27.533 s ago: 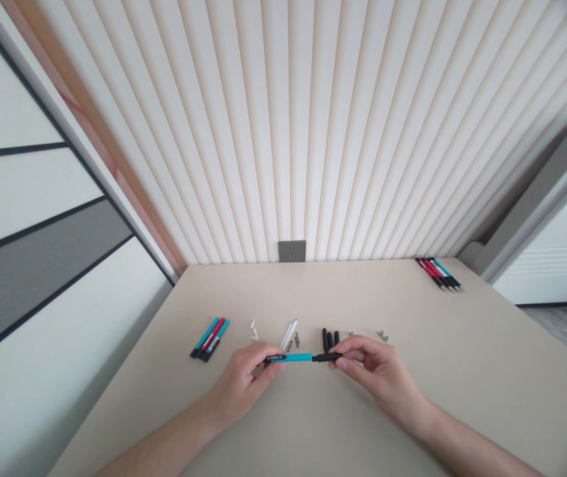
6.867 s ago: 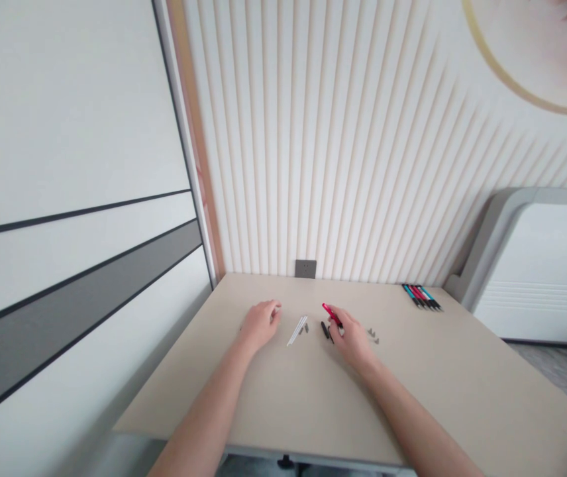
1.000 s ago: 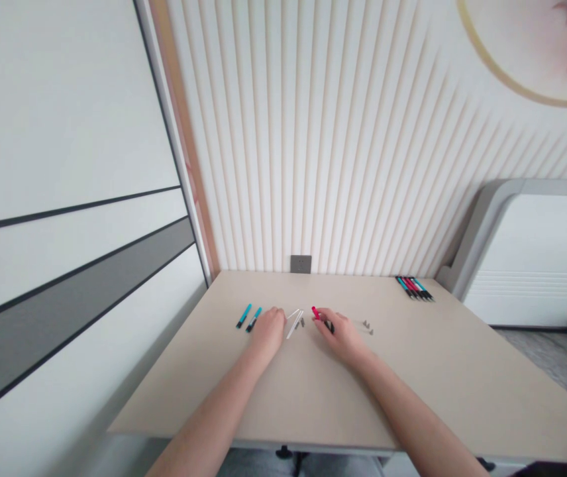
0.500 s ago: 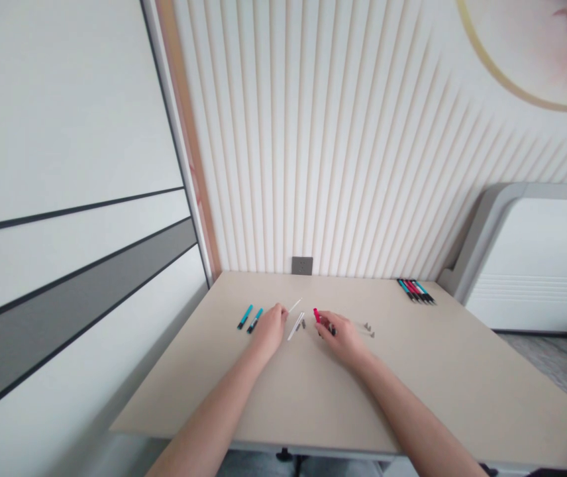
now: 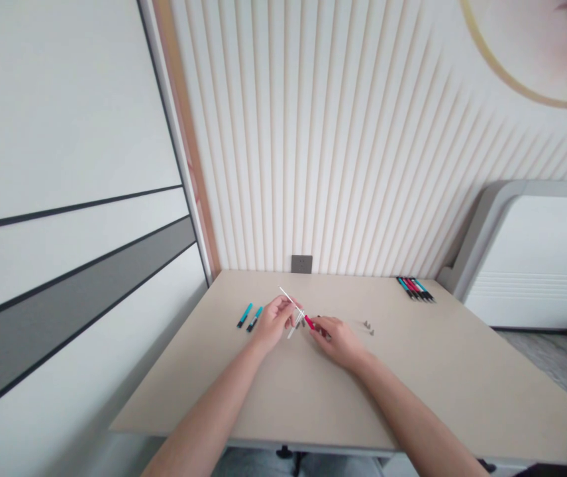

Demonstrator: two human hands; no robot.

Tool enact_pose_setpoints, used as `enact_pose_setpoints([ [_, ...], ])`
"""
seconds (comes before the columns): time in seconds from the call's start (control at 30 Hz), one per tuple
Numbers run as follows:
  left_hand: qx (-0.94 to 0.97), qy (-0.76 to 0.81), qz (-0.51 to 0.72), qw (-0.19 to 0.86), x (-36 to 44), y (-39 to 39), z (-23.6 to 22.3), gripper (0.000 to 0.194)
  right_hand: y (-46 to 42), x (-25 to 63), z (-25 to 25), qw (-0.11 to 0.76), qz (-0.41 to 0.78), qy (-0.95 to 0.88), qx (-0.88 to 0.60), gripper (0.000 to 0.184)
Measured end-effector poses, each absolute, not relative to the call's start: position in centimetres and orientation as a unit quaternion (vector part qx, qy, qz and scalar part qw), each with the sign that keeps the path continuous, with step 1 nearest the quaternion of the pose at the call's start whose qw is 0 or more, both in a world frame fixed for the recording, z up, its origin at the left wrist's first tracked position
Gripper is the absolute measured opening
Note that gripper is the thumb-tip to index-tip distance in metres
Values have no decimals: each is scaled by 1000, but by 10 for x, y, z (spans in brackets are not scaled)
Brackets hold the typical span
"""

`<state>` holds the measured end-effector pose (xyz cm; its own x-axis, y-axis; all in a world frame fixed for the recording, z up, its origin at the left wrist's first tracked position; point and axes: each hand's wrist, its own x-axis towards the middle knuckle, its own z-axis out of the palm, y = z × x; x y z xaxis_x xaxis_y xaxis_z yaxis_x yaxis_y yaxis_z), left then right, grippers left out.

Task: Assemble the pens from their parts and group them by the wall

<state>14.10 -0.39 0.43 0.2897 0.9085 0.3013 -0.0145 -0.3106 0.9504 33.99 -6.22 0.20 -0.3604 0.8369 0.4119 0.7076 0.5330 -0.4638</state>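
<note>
My left hand (image 5: 273, 324) is closed in a pinch on a thin white pen refill (image 5: 287, 296), which slants down to the right. In my right hand (image 5: 339, 340) is a red pen barrel (image 5: 309, 322), its open-looking upper end at the refill's lower tip. Whether the tip has entered the barrel I cannot tell. Below the hands, white refills (image 5: 292, 329) lie on the table beside small dark grey parts (image 5: 303, 324), partly hidden by my fingers. Two blue-and-black pen barrels (image 5: 246, 314) lie left of my left hand. Several small grey cone-shaped tips (image 5: 371, 332) rest right of my right hand.
A row of several blue and red pens (image 5: 415, 289) lies at the back right of the beige table (image 5: 323, 404). Behind the table stands a ribbed wall with a dark socket (image 5: 302, 264). A white cabinet (image 5: 164, 291) borders the left side.
My left hand has lifted the refill and turned it to slant down rightward. My right hand has brought the red barrel left and tilted it, so the two now meet between the hands.
</note>
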Motion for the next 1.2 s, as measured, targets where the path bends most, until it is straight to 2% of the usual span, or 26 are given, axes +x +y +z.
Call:
enact_pose_setpoints([
  [0.2, 670, 338, 423, 508, 144, -8, 0, 36, -61, 340, 0, 313, 103, -821, -466, 18],
  [0.37, 695, 335, 391, 501, 147, -11, -4, 40, -57, 339, -4, 355, 146, -798, -465, 21],
  [0.47, 709, 329, 385, 491, 148, -12, -4, 41, -56, 339, -5, 371, 176, -782, -469, 22],
  [0.7, 735, 304, 385, 469, 146, -10, -3, 27, -57, 338, -4, 358, 165, -790, -469, 17],
  [1.2, 758, 300, 389, 429, 145, -11, 0, 29, -60, 337, -3, 351, 192, -802, -444, 22],
])
